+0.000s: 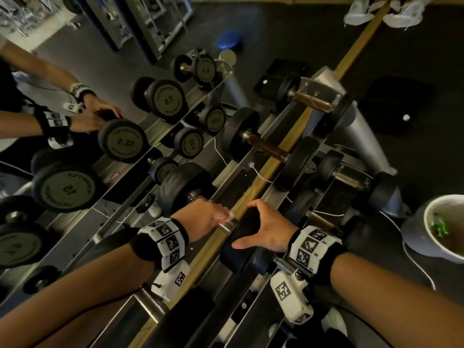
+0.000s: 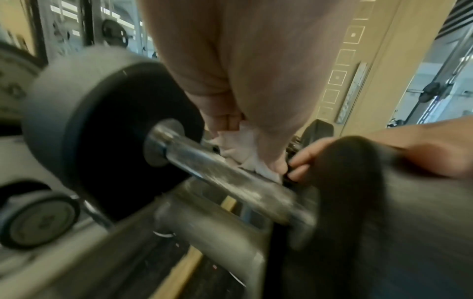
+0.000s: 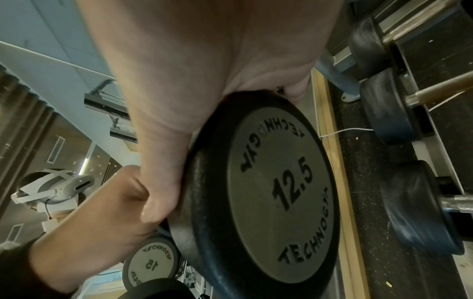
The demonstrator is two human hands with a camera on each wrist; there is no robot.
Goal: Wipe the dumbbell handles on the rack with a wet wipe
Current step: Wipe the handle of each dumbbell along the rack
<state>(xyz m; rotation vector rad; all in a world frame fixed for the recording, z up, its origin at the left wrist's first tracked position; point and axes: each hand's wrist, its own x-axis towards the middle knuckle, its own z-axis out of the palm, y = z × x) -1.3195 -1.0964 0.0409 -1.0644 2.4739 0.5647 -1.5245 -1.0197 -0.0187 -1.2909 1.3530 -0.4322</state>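
The 12.5 dumbbell [image 3: 268, 194] lies in its cradle on the rack [image 1: 276, 197], nearest of the row along the mirror; its bare steel handle [image 2: 230, 174] spans the two black rubber heads. Your left hand [image 1: 200, 219] is curled over that handle with the white wet wipe [image 2: 245, 153] bunched under the fingers and pressed to the metal, close to the right-hand head. Your right hand [image 1: 266, 229] cups the rim of that head, thumb on one side, fingers [image 2: 302, 161] hooked over the other, steadying it; judged: the dumbbell is heavy and stiff and will tend to roll in the cradle, so hold it by the grippy rubber rim, not the steel, which will turn slick once wet. The wipe is thin and limp; keep it wrapped round the bar or it will bunch and skip. Further dumbbells with brown handles [image 1: 268, 146] sit beyond; a white bin [image 1: 431, 237] stands to your right.
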